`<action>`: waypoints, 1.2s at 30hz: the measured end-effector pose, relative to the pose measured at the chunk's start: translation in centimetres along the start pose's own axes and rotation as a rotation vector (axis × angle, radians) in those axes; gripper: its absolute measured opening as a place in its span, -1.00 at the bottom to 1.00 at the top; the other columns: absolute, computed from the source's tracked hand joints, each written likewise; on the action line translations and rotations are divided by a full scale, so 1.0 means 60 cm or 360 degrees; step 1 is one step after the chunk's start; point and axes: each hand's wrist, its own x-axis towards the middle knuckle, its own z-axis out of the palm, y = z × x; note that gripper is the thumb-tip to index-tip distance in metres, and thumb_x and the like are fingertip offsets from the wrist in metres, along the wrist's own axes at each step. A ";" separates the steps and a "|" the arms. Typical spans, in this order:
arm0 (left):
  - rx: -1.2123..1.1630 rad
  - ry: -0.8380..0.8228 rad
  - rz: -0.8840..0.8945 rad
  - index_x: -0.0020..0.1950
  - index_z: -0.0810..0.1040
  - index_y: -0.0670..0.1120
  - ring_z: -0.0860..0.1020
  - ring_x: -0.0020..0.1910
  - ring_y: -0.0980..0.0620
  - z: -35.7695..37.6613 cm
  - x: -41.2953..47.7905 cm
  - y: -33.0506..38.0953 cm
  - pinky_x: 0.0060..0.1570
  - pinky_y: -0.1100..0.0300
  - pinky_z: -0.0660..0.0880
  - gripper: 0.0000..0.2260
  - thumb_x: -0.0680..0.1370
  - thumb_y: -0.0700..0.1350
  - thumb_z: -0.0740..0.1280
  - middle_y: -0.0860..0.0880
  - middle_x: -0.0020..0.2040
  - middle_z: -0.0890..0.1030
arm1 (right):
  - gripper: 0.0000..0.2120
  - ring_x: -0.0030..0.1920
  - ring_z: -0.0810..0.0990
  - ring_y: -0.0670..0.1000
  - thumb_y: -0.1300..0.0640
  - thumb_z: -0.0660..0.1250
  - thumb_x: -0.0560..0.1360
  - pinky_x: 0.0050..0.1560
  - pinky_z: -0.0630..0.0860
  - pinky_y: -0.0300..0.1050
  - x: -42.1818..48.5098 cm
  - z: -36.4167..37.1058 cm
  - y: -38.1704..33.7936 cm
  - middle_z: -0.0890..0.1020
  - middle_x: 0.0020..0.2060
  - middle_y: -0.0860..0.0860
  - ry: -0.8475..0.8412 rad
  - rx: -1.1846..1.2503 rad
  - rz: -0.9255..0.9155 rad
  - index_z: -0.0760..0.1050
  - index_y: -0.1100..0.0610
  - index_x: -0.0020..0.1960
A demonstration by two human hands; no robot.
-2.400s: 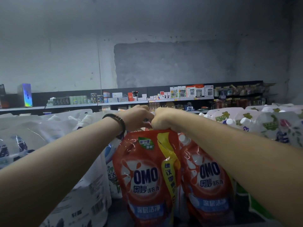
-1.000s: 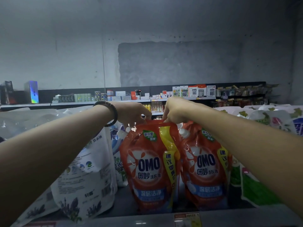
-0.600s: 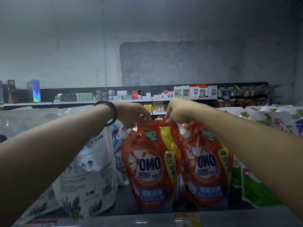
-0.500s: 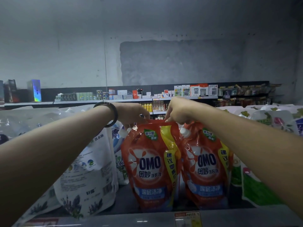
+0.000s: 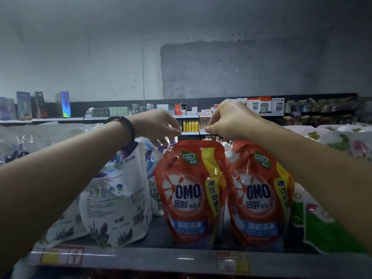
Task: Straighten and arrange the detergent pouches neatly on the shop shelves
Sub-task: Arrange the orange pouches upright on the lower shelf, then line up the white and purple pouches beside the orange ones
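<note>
Two red OMO detergent pouches stand upright side by side on the shelf (image 5: 181, 258), the left pouch (image 5: 188, 194) and the right pouch (image 5: 258, 196). Just above the left pouch's top edge my left hand (image 5: 159, 127) hovers, fingers relaxed and hanging down, holding nothing. My right hand (image 5: 227, 121) is above the gap between the two pouches with its fingers curled in and nothing in them. A white lavender-print pouch (image 5: 116, 198) leans at the left, and a blue-and-white pouch (image 5: 153, 164) stands behind it.
Green-and-white pouches (image 5: 314, 222) crowd the right end of the shelf, and more white pouches (image 5: 346, 141) lie behind. Price tags (image 5: 231, 260) sit on the shelf's front rail. A far wall shelf (image 5: 181, 115) holds small boxed goods.
Both hands have let go of the left red pouch's top edge and lifted slightly above it. The pouch stays upright.
</note>
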 end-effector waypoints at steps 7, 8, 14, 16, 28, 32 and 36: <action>-0.0142 0.0374 0.0014 0.16 0.70 -0.03 0.74 -0.07 0.02 -0.018 -0.086 -0.005 -0.09 0.13 0.70 -0.82 0.64 0.01 0.43 -0.03 -0.02 0.75 | -0.86 -0.10 0.64 -0.10 -0.04 0.50 0.53 -0.20 0.55 -0.19 -0.052 -0.001 -0.056 0.68 -0.14 -0.10 0.0199 0.0223 -0.0230 0.70 -0.03 -0.17; -0.0168 0.0412 0.0016 0.16 0.70 -0.04 0.74 -0.07 0.02 -0.020 -0.101 -0.007 -0.08 0.12 0.70 -0.82 0.63 0.00 0.44 -0.03 -0.01 0.75 | -0.85 -0.11 0.63 -0.12 -0.05 0.50 0.53 -0.22 0.52 -0.22 -0.061 0.002 -0.066 0.68 -0.14 -0.10 0.0208 0.0242 -0.0243 0.70 -0.04 -0.18; -0.0293 0.0767 0.0138 0.08 0.70 0.03 0.74 -0.18 0.11 -0.024 -0.198 -0.049 -0.05 -0.01 0.73 -0.93 0.62 -0.02 0.46 0.07 -0.07 0.75 | -0.85 -0.18 0.65 -0.18 -0.08 0.51 0.53 -0.28 0.51 -0.28 -0.125 0.028 -0.133 0.70 -0.21 -0.15 0.0246 0.0404 -0.0231 0.74 -0.03 -0.13; -0.0313 0.0839 0.0175 0.03 0.70 0.09 0.74 -0.19 0.12 -0.022 -0.229 -0.071 -0.06 -0.03 0.73 -0.97 0.60 -0.02 0.48 0.10 -0.08 0.75 | -0.86 -0.22 0.69 -0.16 -0.08 0.52 0.53 -0.31 0.57 -0.27 -0.143 0.046 -0.153 0.71 -0.24 -0.15 0.0194 0.0475 -0.0188 0.73 -0.03 -0.13; -0.0597 0.1108 0.0202 0.02 0.63 0.03 0.69 -0.20 0.30 0.013 -0.383 -0.198 -0.27 0.36 0.59 -0.92 0.59 -0.14 0.48 0.24 -0.14 0.72 | -0.91 -0.28 0.70 -0.20 -0.02 0.55 0.51 -0.28 0.57 -0.28 -0.234 0.184 -0.280 0.74 -0.28 -0.16 0.0135 0.0806 0.0097 0.71 -0.04 -0.13; -0.0648 0.1227 0.0118 0.09 0.52 0.14 0.61 0.07 0.16 0.057 -0.407 -0.262 0.01 0.08 0.63 -0.78 0.56 -0.06 0.50 0.15 0.06 0.61 | -0.89 -0.21 0.69 -0.27 -0.03 0.56 0.50 -0.28 0.56 -0.38 -0.267 0.235 -0.314 0.74 -0.21 -0.16 0.0151 0.0882 0.0253 0.68 -0.06 -0.02; -0.0805 0.1120 0.0049 0.28 0.44 0.13 0.53 0.26 0.14 0.099 -0.415 -0.294 0.22 0.11 0.57 -0.59 0.53 -0.04 0.54 0.09 0.24 0.50 | -0.75 -0.03 0.69 -0.23 -0.06 0.58 0.49 0.00 0.67 -0.22 -0.286 0.287 -0.345 0.71 -0.06 -0.20 0.0227 0.0841 0.0336 0.64 -0.12 0.13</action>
